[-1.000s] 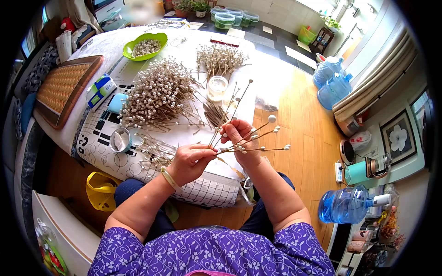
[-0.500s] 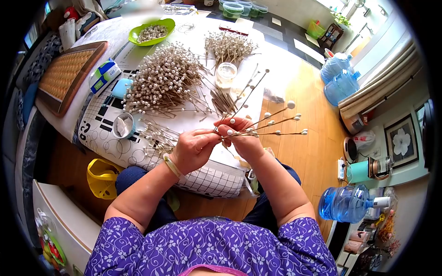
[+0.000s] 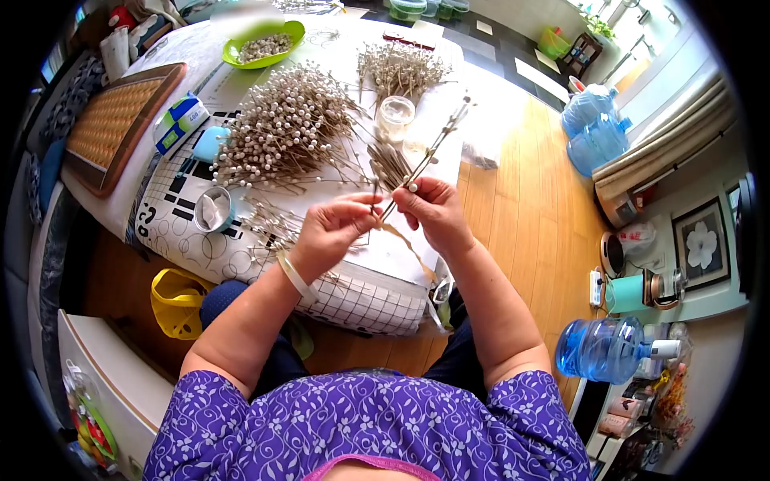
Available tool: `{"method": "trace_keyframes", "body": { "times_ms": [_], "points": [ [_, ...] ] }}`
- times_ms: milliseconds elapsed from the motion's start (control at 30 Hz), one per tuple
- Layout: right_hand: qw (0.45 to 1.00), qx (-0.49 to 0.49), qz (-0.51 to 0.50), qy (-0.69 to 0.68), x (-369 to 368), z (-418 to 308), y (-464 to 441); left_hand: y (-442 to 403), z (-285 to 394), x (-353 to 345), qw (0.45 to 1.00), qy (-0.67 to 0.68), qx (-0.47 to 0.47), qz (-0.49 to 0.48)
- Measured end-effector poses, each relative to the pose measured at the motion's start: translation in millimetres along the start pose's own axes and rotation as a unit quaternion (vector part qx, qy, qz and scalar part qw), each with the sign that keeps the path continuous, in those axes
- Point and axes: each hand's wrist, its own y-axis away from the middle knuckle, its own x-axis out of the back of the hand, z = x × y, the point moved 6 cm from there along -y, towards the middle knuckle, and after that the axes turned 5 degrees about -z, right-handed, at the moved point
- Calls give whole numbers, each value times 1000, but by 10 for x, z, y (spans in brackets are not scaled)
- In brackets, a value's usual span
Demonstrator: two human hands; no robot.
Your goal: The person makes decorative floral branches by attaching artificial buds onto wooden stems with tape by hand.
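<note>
My right hand (image 3: pixel 437 212) pinches a brown artificial branch (image 3: pixel 441 141) with pale buds, which slants up and away over the table edge. Just left of it, the closed fingertips of my left hand (image 3: pixel 333 231) hold a short thin stem (image 3: pixel 374 191) upright. A tan strip of tape (image 3: pixel 411 248) hangs from near the branch's lower end, below my fingers; where it is attached is hidden. Beyond my hands lie bare brown sticks (image 3: pixel 388 167) and a big heap of white-budded stems (image 3: pixel 289 128). Loose budded stems (image 3: pixel 277 228) lie beside my left hand.
Another budded bunch (image 3: pixel 401 70) lies farther back, near a clear round tub (image 3: pixel 395 119). A green bowl (image 3: pixel 263 50) holds beads or buds. At left are a small cup (image 3: pixel 214 210), a blue box (image 3: pixel 210 144) and a tissue pack (image 3: pixel 180 124). Water jugs (image 3: pixel 597 353) stand right.
The branch, spread toward the right before, now points up and away as a narrower bundle. My hands have moved slightly apart, and the tan strip shows more fully.
</note>
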Motion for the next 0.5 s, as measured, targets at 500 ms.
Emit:
{"method": "trace_keyframes", "body": {
  "times_ms": [500],
  "points": [
    [996, 13, -54, 63, -188, -16, 41, 50, 140, -132, 961, -259, -93, 27]
  ]
}}
